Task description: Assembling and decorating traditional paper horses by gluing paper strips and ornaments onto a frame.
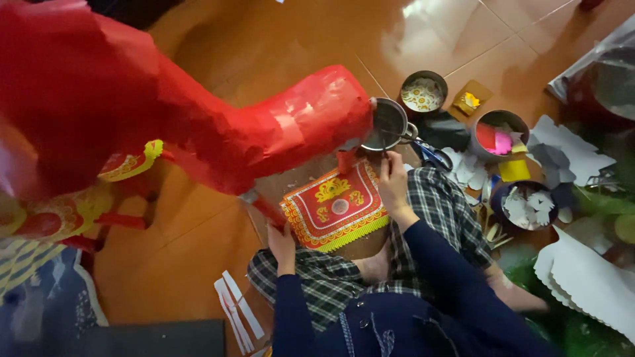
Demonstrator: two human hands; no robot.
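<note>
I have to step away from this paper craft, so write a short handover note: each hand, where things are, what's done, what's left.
Left hand: resting at the left edge of the red and gold fringed paper panel.
Right hand: holding a thin stick or brush in the small metal pot.
Large red paper figure: lies across the floor, its end above the panel.
Done: figure covered in red paper; panel laid flat on the lap.
Left: panel not yet attached to the figure.

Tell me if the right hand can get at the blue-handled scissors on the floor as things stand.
Probably yes. The right hand is at the metal cup, and the scissors lie just to its right on the floor, uncovered; nothing visible lies between them.
</note>
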